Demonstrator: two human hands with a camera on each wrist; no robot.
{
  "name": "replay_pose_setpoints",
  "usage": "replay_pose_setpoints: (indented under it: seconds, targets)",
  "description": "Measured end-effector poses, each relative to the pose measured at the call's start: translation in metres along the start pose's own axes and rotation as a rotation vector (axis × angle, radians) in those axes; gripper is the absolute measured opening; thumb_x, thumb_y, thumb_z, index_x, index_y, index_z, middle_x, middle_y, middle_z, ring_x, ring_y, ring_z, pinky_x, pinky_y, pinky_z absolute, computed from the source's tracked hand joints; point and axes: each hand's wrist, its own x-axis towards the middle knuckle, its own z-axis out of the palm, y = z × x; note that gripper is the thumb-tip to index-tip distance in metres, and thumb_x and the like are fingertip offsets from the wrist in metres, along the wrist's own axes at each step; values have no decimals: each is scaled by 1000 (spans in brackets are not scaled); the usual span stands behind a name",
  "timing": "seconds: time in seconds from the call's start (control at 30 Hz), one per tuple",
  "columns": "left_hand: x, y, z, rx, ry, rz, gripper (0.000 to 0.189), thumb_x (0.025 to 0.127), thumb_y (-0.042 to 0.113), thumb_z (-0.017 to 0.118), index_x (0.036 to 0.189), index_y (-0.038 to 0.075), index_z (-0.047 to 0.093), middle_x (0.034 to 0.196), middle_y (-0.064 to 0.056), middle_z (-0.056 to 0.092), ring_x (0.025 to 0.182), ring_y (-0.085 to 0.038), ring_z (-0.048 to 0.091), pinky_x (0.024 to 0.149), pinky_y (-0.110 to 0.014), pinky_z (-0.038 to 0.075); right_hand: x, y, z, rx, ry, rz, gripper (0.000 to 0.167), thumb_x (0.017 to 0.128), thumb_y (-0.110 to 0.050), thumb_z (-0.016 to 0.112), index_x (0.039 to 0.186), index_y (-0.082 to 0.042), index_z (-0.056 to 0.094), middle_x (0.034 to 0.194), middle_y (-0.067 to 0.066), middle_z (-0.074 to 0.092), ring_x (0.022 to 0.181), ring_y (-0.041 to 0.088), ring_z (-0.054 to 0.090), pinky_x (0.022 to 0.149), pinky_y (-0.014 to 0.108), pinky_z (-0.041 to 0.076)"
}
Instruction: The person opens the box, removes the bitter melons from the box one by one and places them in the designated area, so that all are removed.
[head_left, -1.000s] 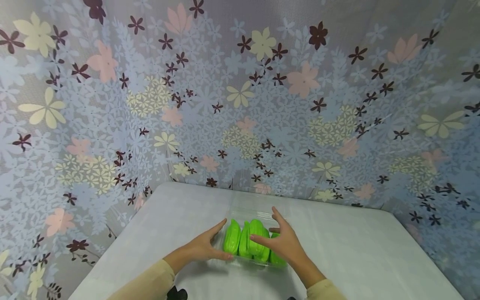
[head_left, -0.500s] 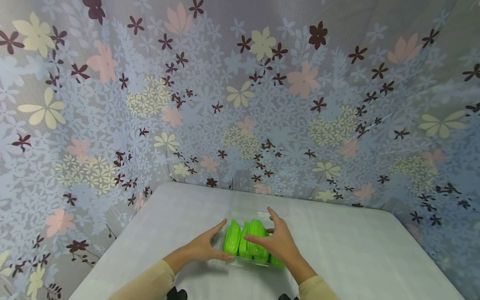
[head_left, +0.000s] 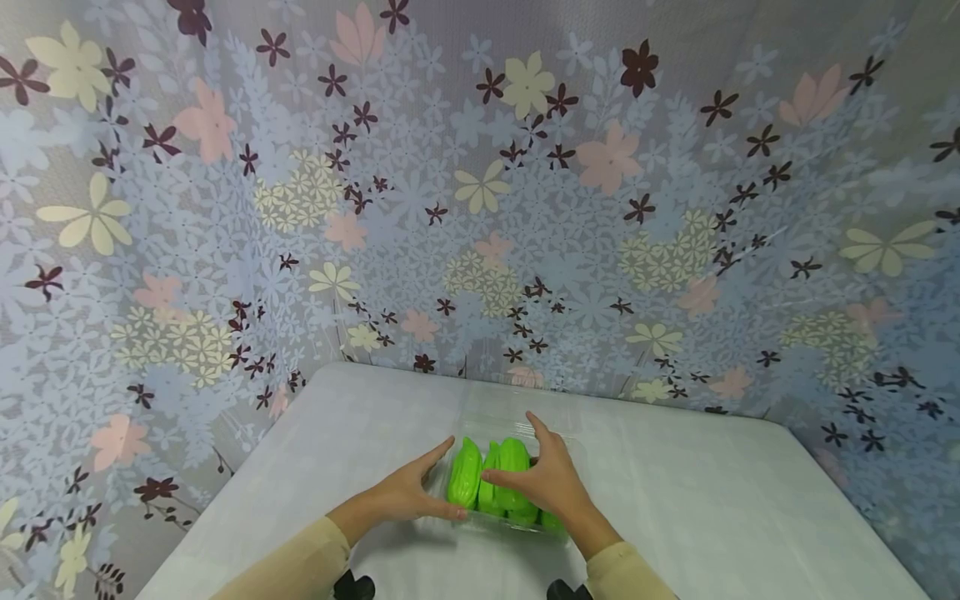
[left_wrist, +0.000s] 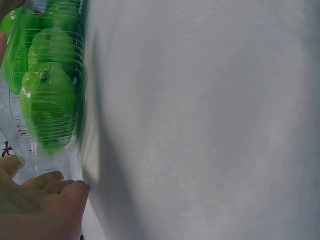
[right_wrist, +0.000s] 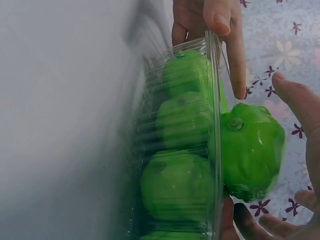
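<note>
A clear plastic container (right_wrist: 217, 130) holds several shiny green, ridged, pepper-like vegetables, its see-through lid (head_left: 487, 410) folded back behind it. One green vegetable (right_wrist: 255, 155) lies on top of the others, above the rim. My left hand (head_left: 405, 490) is at the container's left end, fingers spread, thumb by the near corner; in the left wrist view its fingers (left_wrist: 50, 187) are beside the clear wall. My right hand (head_left: 557, 482) is over the container's right part. Its thumb and fingers are spread around the top vegetable, with a gap between thumb and vegetable.
The container stands on a white-covered table (head_left: 712, 500). Behind the table rises a flower-patterned wall covering (head_left: 480, 250). Dark wrist camera parts (head_left: 354, 587) show below the sleeves.
My right hand has moved left, from the container's right end to around the top vegetable. My left hand and the container have stayed in place.
</note>
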Motion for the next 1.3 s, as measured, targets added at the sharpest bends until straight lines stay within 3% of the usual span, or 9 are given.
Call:
replay_pose_setpoints:
  seconds: [0.3, 0.5, 0.8, 0.97, 1.3]
  targets:
    - [-1, 2, 0, -7, -6, 6, 114, 76, 42, 89, 163, 26, 18, 165, -15, 19, 148, -43, 22, 115, -63, 25, -1, -5, 7, -59, -26, 36, 124, 64, -55, 93, 160, -12, 28, 152, 32, 32, 133, 53, 40, 95, 71, 43]
    - [-2, 4, 0, -17, -8, 19, 114, 76, 41, 89, 163, 24, 18, 165, -17, 19, 148, -43, 22, 115, -61, 25, -5, -11, 12, -94, -28, 25, 122, 61, -42, 98, 159, -12, 30, 149, 33, 35, 127, 53, 46, 92, 67, 48]
    - [-3, 3, 1, -16, -6, 0, 115, 76, 41, 90, 163, 21, 18, 164, -17, 20, 148, -42, 21, 116, -60, 25, -10, -9, 12, 12, 13, -15, 116, 65, -25, 97, 158, -10, 30, 143, 28, 46, 126, 47, 49, 94, 64, 48]
    - [-2, 3, 1, -10, 0, -5, 115, 76, 42, 90, 163, 21, 18, 164, -17, 20, 148, -43, 22, 115, -62, 25, -10, -10, 12, 48, 29, -68, 104, 68, -24, 96, 154, -11, 39, 139, 23, 52, 122, 43, 54, 90, 60, 52]
    - [-1, 3, -1, 2, 9, -14, 114, 76, 41, 90, 163, 24, 18, 165, -15, 20, 148, -44, 21, 114, -65, 24, -9, -13, 6, 101, 46, -79, 85, 72, -23, 93, 144, -5, 52, 135, 21, 53, 113, 41, 58, 83, 51, 57]
